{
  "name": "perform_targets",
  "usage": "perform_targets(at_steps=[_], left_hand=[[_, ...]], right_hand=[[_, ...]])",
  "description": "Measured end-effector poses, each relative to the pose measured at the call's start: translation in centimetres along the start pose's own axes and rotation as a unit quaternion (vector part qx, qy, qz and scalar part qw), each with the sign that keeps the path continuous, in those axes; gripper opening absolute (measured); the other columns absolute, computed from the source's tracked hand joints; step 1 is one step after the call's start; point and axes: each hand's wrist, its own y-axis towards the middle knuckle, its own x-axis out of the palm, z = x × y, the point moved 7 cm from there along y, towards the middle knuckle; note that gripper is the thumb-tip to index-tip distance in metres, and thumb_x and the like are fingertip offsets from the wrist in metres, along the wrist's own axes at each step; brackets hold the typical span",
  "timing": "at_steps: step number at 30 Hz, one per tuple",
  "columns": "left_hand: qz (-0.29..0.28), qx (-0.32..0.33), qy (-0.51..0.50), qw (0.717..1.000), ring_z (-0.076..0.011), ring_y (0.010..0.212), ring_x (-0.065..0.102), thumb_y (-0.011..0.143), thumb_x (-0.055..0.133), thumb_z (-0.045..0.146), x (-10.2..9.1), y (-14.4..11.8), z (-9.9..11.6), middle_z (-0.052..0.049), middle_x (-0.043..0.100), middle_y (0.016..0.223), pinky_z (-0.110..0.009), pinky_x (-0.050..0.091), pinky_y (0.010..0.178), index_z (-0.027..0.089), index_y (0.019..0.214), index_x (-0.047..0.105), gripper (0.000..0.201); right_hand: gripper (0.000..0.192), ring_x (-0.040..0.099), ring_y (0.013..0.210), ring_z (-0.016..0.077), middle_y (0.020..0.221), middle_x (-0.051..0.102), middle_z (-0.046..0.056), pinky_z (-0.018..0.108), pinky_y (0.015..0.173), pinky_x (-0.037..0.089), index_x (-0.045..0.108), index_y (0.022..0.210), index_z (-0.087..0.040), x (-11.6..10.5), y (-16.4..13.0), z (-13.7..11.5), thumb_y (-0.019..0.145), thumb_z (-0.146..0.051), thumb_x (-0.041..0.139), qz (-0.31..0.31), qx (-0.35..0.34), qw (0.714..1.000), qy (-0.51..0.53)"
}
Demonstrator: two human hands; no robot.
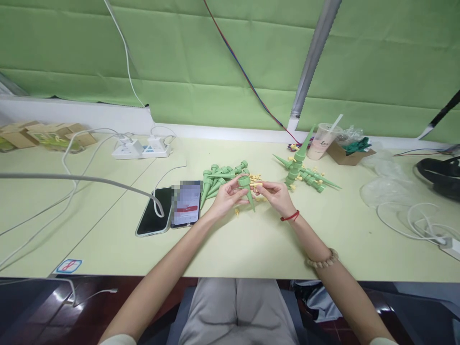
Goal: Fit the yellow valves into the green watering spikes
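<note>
My left hand (230, 195) grips a green tapered plastic spike (249, 196), its thick collar up and its point slanting down toward me. Close against it on the right, my right hand (276, 195) pinches a small yellow plastic piece (258, 184) between thumb and fingers. Whether the piece touches the spike I cannot tell. More small yellow pieces (256, 177) lie just behind my hands, and a single yellow peg (236, 212) rests in front of my left fingers. A pile of green spikes (219, 176) lies behind and left of my left hand.
Green spikes with yellow pegs fitted (296, 167) lie at the back right. Beyond them stand a drink cup (321, 141) and a cardboard box (347, 155). Two phones (156, 213) lie left of my hands. A power strip (142, 149), cables and plastic bags (384, 184) are farther out.
</note>
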Motion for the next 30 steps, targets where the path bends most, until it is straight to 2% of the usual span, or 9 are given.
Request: perform_targets(at_steps=[4,8,12,15,17,22,24,27,30], left_hand=[[-0.005,0.011,-0.02,1.0,-0.0194,0.088,0.063,0.072,0.066,0.033,-0.1,0.2,-0.1,-0.012,0.054,0.121,-0.028,0.057,0.065,0.024,0.129,0.044,0.062],[-0.006,0.011,-0.009,1.0,-0.0172,0.084,0.063,0.071,0.067,0.033,-0.3,0.3,-0.2,-0.01,0.057,0.112,-0.028,0.056,0.066,0.023,0.127,0.045,0.061],[-0.005,0.009,0.024,1.0,-0.0141,0.077,0.061,0.07,0.067,0.033,-0.4,0.2,0.0,-0.005,0.061,0.088,-0.028,0.055,0.067,0.021,0.124,0.048,0.059],[0.005,0.013,0.062,0.998,-0.0106,0.065,0.057,0.07,0.066,0.031,-0.4,0.0,0.2,0.002,0.056,0.067,-0.028,0.054,0.067,0.02,0.124,0.049,0.058],[0.016,0.034,0.103,0.994,-0.0104,0.061,0.055,0.071,0.065,0.03,-0.5,-0.1,0.5,0.002,0.055,0.063,-0.028,0.054,0.067,0.02,0.124,0.05,0.055],[0.029,0.161,0.246,0.955,-0.0168,0.085,0.058,0.075,0.057,0.024,0.0,-1.0,2.3,-0.007,0.062,0.098,-0.027,0.052,0.071,0.02,0.107,0.063,0.033],[0.035,0.164,0.255,0.952,-0.0172,0.088,0.058,0.076,0.056,0.023,-0.1,-1.0,2.5,-0.008,0.061,0.108,-0.027,0.052,0.071,0.021,0.107,0.064,0.032],[0.044,0.087,0.185,0.978,-0.0156,0.076,0.06,0.074,0.061,0.029,-0.8,-0.4,2.0,-0.008,0.062,0.106,-0.028,0.054,0.065,0.02,0.119,0.055,0.046],[0.006,0.021,0.099,0.995,-0.0167,0.076,0.062,0.072,0.064,0.035,-0.8,-0.1,1.6,-0.009,0.061,0.107,-0.026,0.055,0.06,0.019,0.124,0.049,0.056]], right_hand=[[0.029,0.066,0.068,0.0189,0.077,0.072,0.004,0.036,0.072,0.055,0.072,0.087,-0.018,0.1,0.0,0.0,0.071,-0.041,0.064,-0.002,0.014,1.0,0.026],[0.033,0.067,0.072,0.0196,0.084,0.072,0.005,0.036,0.072,0.055,0.072,0.088,-0.018,0.1,0.1,0.2,0.071,-0.044,0.062,-0.003,0.017,1.0,0.013],[0.029,0.066,0.079,0.0223,0.09,0.071,0.007,0.036,0.072,0.055,0.072,0.085,-0.018,0.2,0.0,-0.3,0.071,-0.042,0.063,0.002,-0.012,0.999,-0.03],[0.023,0.066,0.084,0.0234,0.086,0.072,0.007,0.036,0.076,0.053,0.072,0.077,-0.02,0.2,-0.3,-1.4,0.072,-0.04,0.062,0.022,-0.046,0.995,-0.088],[0.024,0.066,0.08,0.023,0.081,0.072,0.006,0.035,0.073,0.053,0.072,0.072,-0.02,0.1,-0.5,-1.7,0.072,-0.042,0.062,0.036,-0.043,0.993,-0.107],[0.037,0.064,0.061,0.019,0.066,0.07,0.007,0.033,0.064,0.053,0.069,0.062,-0.016,0.5,-0.6,0.8,0.065,-0.052,0.065,-0.02,0.088,0.995,-0.033],[0.042,0.064,0.064,0.0183,0.069,0.069,0.008,0.033,0.066,0.053,0.068,0.069,-0.014,1.0,-0.6,1.4,0.066,-0.056,0.062,-0.049,0.11,0.993,-0.002],[0.041,0.063,0.079,0.0177,0.088,0.067,0.009,0.032,0.075,0.051,0.064,0.089,-0.015,1.2,-0.3,0.0,0.079,-0.053,0.051,-0.046,0.005,0.997,-0.066],[0.033,0.059,0.085,0.0174,0.102,0.059,0.01,0.032,0.077,0.048,0.055,0.103,-0.019,1.6,-0.6,-2.1,0.086,-0.045,0.045,-0.048,-0.133,0.966,-0.216]])
